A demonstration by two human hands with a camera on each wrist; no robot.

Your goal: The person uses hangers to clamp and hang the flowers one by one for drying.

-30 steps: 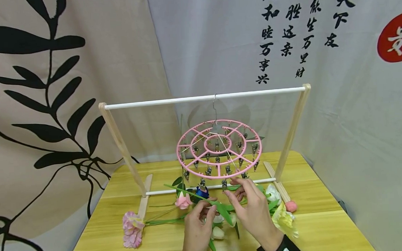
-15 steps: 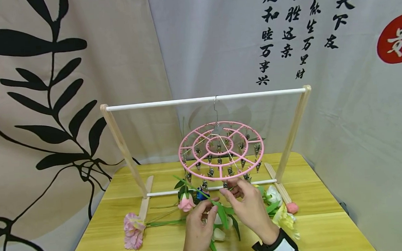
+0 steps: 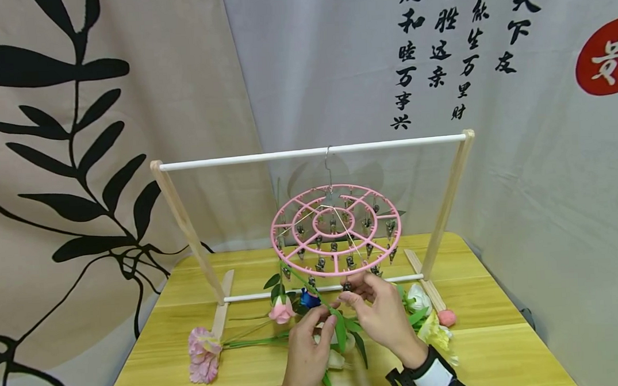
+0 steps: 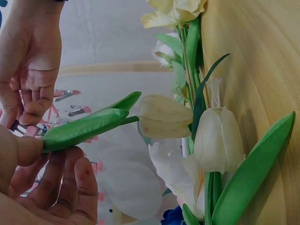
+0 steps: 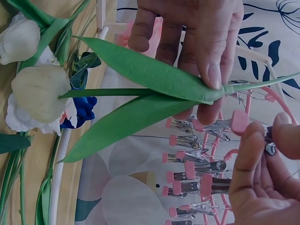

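In the head view my left hand [image 3: 307, 345] pinches a white artificial tulip [image 4: 165, 117] by its stem, just where the green leaves [image 5: 145, 65] branch off. Its bloom hangs down toward the table and its bare stem points up and left. To the right, my right hand [image 3: 384, 316] pinches a small metal clip [image 5: 270, 148] at the front rim of a pink round clip hanger [image 3: 338, 274]. Fingers cover most of that clip, so whether its jaws are spread cannot be told. The stem is apart from the clip.
A white rod [image 3: 256, 159] on wooden posts carries the hanger, with several other clips [image 5: 211, 167] dangling. On the wooden table [image 3: 502, 346] lie a pink carnation-like flower [image 3: 204, 356], a pink rose [image 3: 281, 310], a blue flower [image 3: 309, 298] and a yellow flower [image 3: 435, 332].
The tulip's stem has swung from slanting left to a steeper upward angle. My right hand has stayed at the front clip, which is now more covered by its fingers.
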